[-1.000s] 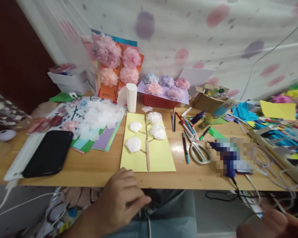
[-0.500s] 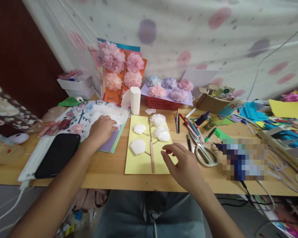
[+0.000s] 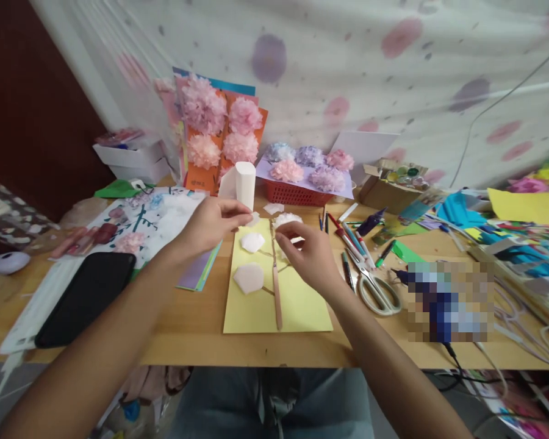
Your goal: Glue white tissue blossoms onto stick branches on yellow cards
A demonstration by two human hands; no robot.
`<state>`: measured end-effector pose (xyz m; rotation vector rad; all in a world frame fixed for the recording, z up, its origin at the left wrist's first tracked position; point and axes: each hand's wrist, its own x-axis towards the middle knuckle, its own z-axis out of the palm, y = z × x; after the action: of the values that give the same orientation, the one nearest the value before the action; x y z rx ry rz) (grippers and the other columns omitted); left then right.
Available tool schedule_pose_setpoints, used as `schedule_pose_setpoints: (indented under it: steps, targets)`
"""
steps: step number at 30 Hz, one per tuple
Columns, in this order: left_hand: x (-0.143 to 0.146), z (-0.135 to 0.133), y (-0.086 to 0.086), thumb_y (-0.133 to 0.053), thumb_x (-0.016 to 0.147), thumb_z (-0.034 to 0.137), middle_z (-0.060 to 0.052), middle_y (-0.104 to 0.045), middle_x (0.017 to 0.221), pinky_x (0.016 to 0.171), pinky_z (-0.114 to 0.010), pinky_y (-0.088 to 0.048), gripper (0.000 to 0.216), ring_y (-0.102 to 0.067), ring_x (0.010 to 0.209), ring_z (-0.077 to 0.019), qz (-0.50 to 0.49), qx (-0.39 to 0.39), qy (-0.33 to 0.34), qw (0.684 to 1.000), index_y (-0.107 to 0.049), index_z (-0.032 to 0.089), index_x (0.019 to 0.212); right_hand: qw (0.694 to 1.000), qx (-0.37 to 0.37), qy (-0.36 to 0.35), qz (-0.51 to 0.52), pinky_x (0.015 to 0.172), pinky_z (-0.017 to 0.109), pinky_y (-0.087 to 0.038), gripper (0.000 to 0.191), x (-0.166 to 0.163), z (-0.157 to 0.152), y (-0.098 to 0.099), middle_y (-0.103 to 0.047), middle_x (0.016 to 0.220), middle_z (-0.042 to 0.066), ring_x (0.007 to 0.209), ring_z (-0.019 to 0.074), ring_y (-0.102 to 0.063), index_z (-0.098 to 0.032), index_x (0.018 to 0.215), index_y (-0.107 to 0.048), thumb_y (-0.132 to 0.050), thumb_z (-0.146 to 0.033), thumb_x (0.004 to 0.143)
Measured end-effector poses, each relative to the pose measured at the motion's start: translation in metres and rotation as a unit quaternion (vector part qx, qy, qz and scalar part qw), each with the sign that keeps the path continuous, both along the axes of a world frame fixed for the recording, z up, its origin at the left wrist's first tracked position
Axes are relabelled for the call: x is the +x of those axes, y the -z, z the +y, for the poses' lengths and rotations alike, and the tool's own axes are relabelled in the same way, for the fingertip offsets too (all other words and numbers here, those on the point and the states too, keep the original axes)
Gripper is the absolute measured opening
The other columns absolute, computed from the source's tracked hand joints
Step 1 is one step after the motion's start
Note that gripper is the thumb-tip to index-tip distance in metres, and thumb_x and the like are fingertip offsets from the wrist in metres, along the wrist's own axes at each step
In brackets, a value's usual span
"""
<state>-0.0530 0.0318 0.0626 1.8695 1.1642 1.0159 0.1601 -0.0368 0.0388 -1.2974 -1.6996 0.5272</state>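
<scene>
- Head view: yellow card [image 3: 302,311] is laid flat on the surface [image 3: 187,323].
- Small white tuft [image 3: 255,219] is pinched in the grip of the left hand [image 3: 205,224], near the card's upper left corner.
- Right hand [image 3: 315,253] is held over the card's upper right, fingers curled; whether anything is gripped cannot be told.

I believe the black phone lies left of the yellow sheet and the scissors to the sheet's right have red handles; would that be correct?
Not quite: the head view shows the scissors have off-white handles, not red. The rest stands: black phone left of the yellow sheet, scissors right.
</scene>
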Motion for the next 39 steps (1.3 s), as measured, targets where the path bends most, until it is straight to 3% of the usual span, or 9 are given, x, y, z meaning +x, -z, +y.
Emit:
schedule_pose_setpoints:
  steps: [2,5,13,19,22,25,29,34,39]
  targets:
    - [0.017,0.002,0.003,-0.076,0.077,0.040,-0.006,-0.075,0.081,0.071,-0.032,-0.054,0.027,-0.068,0.076,-0.0187,-0.065,-0.095,0.051,0.992,-0.077,0.016,0.088,0.997,-0.015,0.009,0.080,0.067,0.029,-0.055,0.018,0.003,0.015,-0.001,-0.075,0.091,0.006,0.081,0.0190,-0.069,-0.020,0.095,-0.072,-0.062,-0.032,0.087]
    - [0.032,0.001,0.014,-0.077,0.075,0.038,-0.007,-0.075,0.081,0.066,-0.029,-0.054,0.027,-0.067,0.071,-0.0164,-0.110,-0.166,0.088,0.976,-0.078,0.014,0.089,0.977,-0.086,-0.010,0.193,0.068,0.032,-0.057,0.028,0.010,0.024,0.002,-0.075,0.092,0.006,0.080,0.0193,-0.070,-0.019,0.102,-0.073,-0.065,-0.040,0.086]
    - [0.041,-0.012,0.040,-0.073,0.081,0.041,-0.002,-0.071,0.074,0.069,-0.028,-0.053,0.033,-0.066,0.070,-0.0146,-0.137,-0.173,0.132,0.966,-0.071,0.016,0.104,0.934,-0.219,-0.063,0.276,0.071,0.030,-0.058,0.041,0.012,0.016,0.013,-0.077,0.087,0.005,0.075,0.0163,-0.071,-0.018,0.100,-0.073,-0.085,-0.041,0.068]
    - [0.040,-0.019,0.045,-0.068,0.085,0.054,-0.002,-0.070,0.077,0.069,-0.029,-0.056,0.041,-0.067,0.071,-0.0151,-0.158,-0.184,0.115,0.963,-0.070,0.017,0.101,0.920,-0.207,-0.033,0.331,0.072,0.032,-0.059,0.035,0.006,0.020,0.021,-0.076,0.076,0.003,0.067,0.0164,-0.071,-0.018,0.085,-0.073,-0.088,-0.038,0.061]
    - [0.039,-0.022,0.044,-0.077,0.078,0.054,-0.005,-0.073,0.082,0.072,-0.030,-0.058,0.045,-0.069,0.078,-0.0172,-0.160,-0.217,0.099,0.958,-0.072,0.015,0.100,0.922,-0.197,-0.011,0.332,0.071,0.033,-0.059,0.033,0.006,0.021,0.025,-0.074,0.071,0.002,0.065,0.0164,-0.071,-0.018,0.082,-0.073,-0.088,-0.037,0.061]
    - [0.040,-0.023,0.045,-0.085,0.069,0.048,-0.007,-0.075,0.084,0.074,-0.031,-0.059,0.044,-0.070,0.078,-0.0175,-0.165,-0.233,0.089,0.954,-0.074,0.014,0.094,0.927,-0.188,-0.007,0.325,0.069,0.032,-0.058,0.033,0.004,0.021,0.026,-0.074,0.071,0.003,0.065,0.0169,-0.070,-0.018,0.081,-0.072,-0.088,-0.039,0.061]
    - [0.039,-0.021,0.048,-0.081,0.073,0.051,-0.007,-0.075,0.082,0.073,-0.032,-0.059,0.039,-0.070,0.074,-0.0171,-0.184,-0.237,0.083,0.950,-0.074,0.014,0.084,0.927,-0.193,-0.014,0.322,0.069,0.032,-0.058,0.034,0.003,0.018,0.023,-0.074,0.075,0.003,0.070,0.0181,-0.072,-0.018,0.085,-0.072,-0.084,-0.045,0.067]
    - [0.038,-0.022,0.047,-0.082,0.073,0.051,-0.009,-0.076,0.086,0.073,-0.032,-0.059,0.041,-0.071,0.076,-0.0184,-0.197,-0.236,0.077,0.948,-0.075,0.014,0.089,0.925,-0.216,-0.029,0.312,0.072,0.032,-0.059,0.039,0.002,0.014,0.017,-0.075,0.082,0.005,0.077,0.0196,-0.074,-0.019,0.095,-0.074,-0.075,-0.053,0.076]
    - [0.038,-0.023,0.048,-0.082,0.074,0.048,-0.009,-0.077,0.089,0.072,-0.031,-0.058,0.037,-0.071,0.079,-0.0188,-0.197,-0.241,0.079,0.947,-0.077,0.015,0.089,0.939,-0.188,-0.033,0.286,0.072,0.033,-0.059,0.037,0.002,0.015,0.021,-0.076,0.084,0.005,0.075,0.0184,-0.073,-0.019,0.092,-0.074,-0.080,-0.049,0.072]
